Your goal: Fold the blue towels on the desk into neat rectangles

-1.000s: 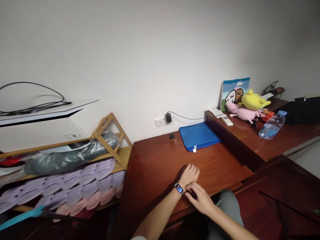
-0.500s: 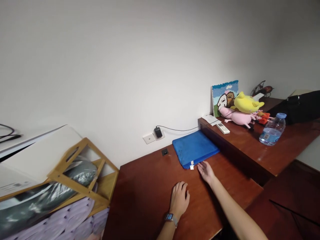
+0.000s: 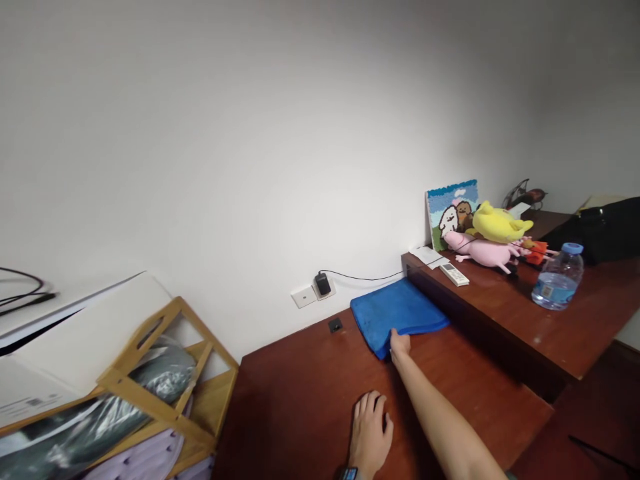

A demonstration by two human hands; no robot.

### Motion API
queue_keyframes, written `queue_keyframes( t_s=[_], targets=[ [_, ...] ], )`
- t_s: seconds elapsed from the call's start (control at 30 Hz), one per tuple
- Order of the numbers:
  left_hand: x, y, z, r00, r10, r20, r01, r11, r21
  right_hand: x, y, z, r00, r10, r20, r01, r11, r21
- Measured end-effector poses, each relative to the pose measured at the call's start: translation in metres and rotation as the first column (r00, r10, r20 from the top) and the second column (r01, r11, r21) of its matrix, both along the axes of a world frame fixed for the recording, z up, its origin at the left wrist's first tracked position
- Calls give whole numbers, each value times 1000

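Observation:
A folded blue cloth (image 3: 397, 312) lies on the lower red-brown desk (image 3: 300, 393) near the wall. My right hand (image 3: 399, 345) reaches forward and touches the cloth's near edge, with the fingers closed over that edge. My left hand (image 3: 371, 428) rests flat on the desk closer to me, fingers stretched out and holding nothing. A watch (image 3: 349, 474) shows at its wrist at the bottom edge.
A raised desk section (image 3: 545, 320) on the right holds a water bottle (image 3: 557, 282), plush toys (image 3: 493, 235), a remote (image 3: 454, 274) and a picture (image 3: 451, 209). A wall socket with charger (image 3: 323, 285) sits behind. A wooden rack (image 3: 165, 393) stands left.
My right hand left my left wrist and reached forward onto the blue cloth's edge. My left hand flattened on the desk. The view shifted left and down.

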State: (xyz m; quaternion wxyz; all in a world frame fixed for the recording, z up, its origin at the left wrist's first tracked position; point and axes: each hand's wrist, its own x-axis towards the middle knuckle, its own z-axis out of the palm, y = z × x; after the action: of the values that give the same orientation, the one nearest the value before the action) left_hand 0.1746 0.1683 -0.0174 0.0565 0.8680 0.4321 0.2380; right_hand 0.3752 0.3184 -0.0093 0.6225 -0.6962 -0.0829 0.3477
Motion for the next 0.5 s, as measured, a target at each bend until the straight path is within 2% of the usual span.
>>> queue_keyframes(
  t_s=[0.13,0.23,0.4,0.5],
  targets=[
    [-1,3,0,999,-25,24,24,999,30,-1,-30,-3,994,-79,-75,77,997,-30],
    [-2,7,0,998,12,64,-16,998,59,4,-76,-4,989,-87,-121,88,996,3],
    [-4,17,4,972,175,159,-195,974,116,26,-189,-2,978,-36,-205,50,997,60],
    [-4,16,10,962,174,210,-200,973,113,41,-263,-1,961,24,-275,5,995,104]
  ],
)
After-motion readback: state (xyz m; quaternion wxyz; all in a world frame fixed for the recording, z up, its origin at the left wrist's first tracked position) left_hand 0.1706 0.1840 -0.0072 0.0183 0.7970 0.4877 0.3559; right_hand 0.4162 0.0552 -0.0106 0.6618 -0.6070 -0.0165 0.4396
